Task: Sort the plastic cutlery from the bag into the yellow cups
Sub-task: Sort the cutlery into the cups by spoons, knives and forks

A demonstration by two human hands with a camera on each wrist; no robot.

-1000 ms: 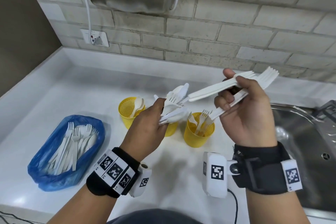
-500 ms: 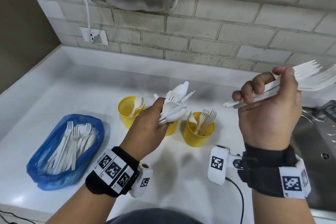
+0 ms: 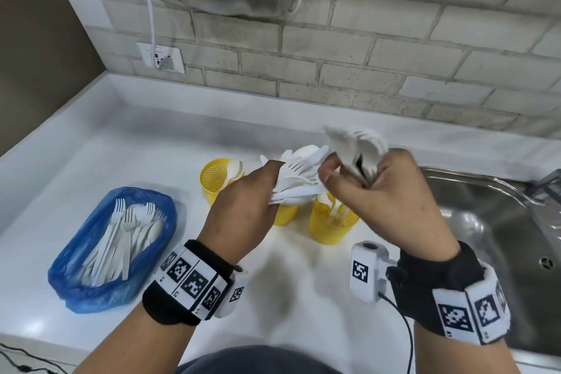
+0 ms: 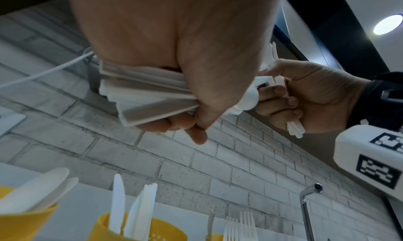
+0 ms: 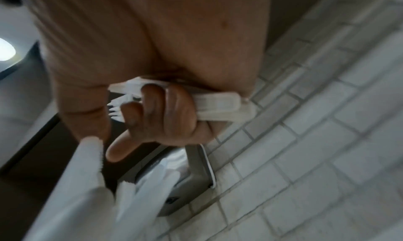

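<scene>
A: Item one — what is held in the left hand (image 3: 243,200)?

B: A mixed bundle of white plastic cutlery (image 3: 299,184), forks and spoons among it, is gripped by curled fingers above the middle yellow cup (image 3: 283,214). In the left wrist view the flat handle ends (image 4: 139,96) are seen fanned out past the fist.

A: Item two, the right hand (image 3: 391,200)?

B: A smaller bunch of forks (image 3: 359,149) is clenched there, heads up and blurred, just beside the left bundle and above the right yellow cup (image 3: 329,228). Fingers are wrapped round the handles; the index finger is seen partly extended in the right wrist view.

A: Stock elsewhere?

B: More forks and spoons are lying in the blue bag (image 3: 76,288) on the white counter (image 3: 136,167), well apart to the left. Spoons are stored in the left yellow cup (image 3: 215,188), knives in the middle one, forks in the right one.

A: Handling notes?

B: The pieces are judged very light, thin and smooth — likely to slide against each other and to snap if bent hard. Tines are apt to tangle. Each piece is best taken by its handle near the middle, pulled lengthwise from the bundle, and lowered handle-first into its cup. The cups look light and could be tipped by a careless drop.
</scene>
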